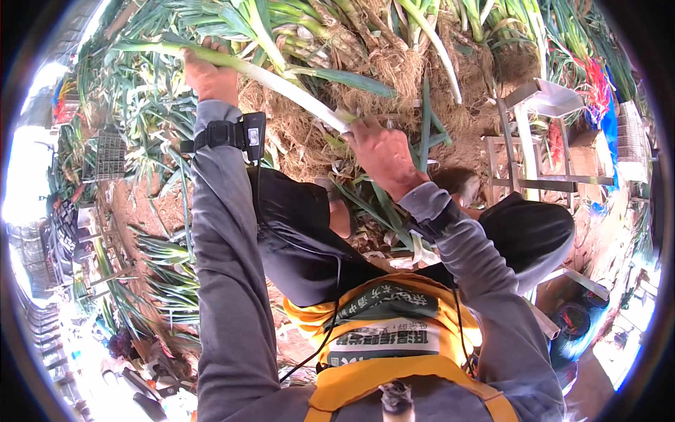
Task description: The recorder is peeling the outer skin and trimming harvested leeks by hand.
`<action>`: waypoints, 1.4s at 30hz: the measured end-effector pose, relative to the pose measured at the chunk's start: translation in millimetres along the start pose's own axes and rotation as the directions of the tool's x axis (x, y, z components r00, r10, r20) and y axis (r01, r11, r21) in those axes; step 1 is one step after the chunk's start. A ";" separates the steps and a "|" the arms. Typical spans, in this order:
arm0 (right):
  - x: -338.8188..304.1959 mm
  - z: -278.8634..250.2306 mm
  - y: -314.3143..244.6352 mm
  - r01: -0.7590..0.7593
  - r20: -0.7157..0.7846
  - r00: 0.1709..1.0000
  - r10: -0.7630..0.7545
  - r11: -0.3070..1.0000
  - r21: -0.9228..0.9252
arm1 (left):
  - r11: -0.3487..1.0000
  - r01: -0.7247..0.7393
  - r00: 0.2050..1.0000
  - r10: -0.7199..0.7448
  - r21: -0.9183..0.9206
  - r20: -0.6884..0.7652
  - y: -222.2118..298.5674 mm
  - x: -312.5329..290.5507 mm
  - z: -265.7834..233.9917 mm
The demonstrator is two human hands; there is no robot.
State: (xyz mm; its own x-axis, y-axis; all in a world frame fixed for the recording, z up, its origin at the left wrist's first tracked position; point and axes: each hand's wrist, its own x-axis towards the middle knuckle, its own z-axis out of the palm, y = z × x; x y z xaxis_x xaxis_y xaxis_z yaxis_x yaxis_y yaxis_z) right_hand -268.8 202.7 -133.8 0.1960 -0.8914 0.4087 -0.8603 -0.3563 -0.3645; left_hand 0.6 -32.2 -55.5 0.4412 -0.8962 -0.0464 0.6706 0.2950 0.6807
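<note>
One long leek (285, 86) stretches across in front of me, its green part at the upper left and its white end toward the middle. My left hand (211, 74) is closed around the pale green part. At the white end, the fingers of my right hand (383, 151) are wrapped round the tip, which they partly hide. Just beyond lies a heap of untrimmed leeks with shaggy brown roots (401, 70). Loose green leaves (387, 211) are strewn on the ground below my right hand, between my legs.
A metal frame stand (520, 141) is at the right, near red strings (596, 88) and a blue sheet (610, 137). More leeks (165, 271) lie in a row on the ground at the left. A grey plastic crate (109, 155) stands at the far left.
</note>
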 end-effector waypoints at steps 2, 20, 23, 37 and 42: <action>1.9 -1.8 -5.5 0.067 0.089 0.994 -0.058 0.993 -0.099 | 0.997 -0.069 0.997 0.069 0.017 -0.039 3.6 -0.6 -2.4; -8.1 -69.4 34.1 -0.017 0.051 0.999 -0.002 0.932 0.362 | 0.995 0.060 0.985 -0.046 -0.075 0.169 23.8 6.7 -9.0; 23.0 -63.1 24.3 -0.003 0.262 0.953 -0.152 0.861 0.508 | 0.979 0.157 0.962 -0.121 -0.134 0.245 21.1 9.6 -9.1; -53.1 -63.4 40.3 -0.602 0.630 0.766 0.126 0.485 0.635 | 0.928 0.286 0.923 -0.199 -0.241 0.330 41.2 21.0 -28.1; -42.8 -57.8 47.7 -0.236 0.387 0.917 0.096 0.913 0.332 | 0.916 0.338 0.916 -0.267 -0.215 0.300 20.2 10.5 -19.5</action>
State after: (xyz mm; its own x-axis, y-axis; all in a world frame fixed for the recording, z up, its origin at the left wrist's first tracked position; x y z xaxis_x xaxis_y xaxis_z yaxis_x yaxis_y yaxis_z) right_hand -345.4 240.0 -120.2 0.2791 -0.9601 0.0157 -0.6754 -0.2079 -0.7075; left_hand 30.4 -29.1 -56.5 0.0457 -0.9989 -0.0050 0.8919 0.0385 0.4505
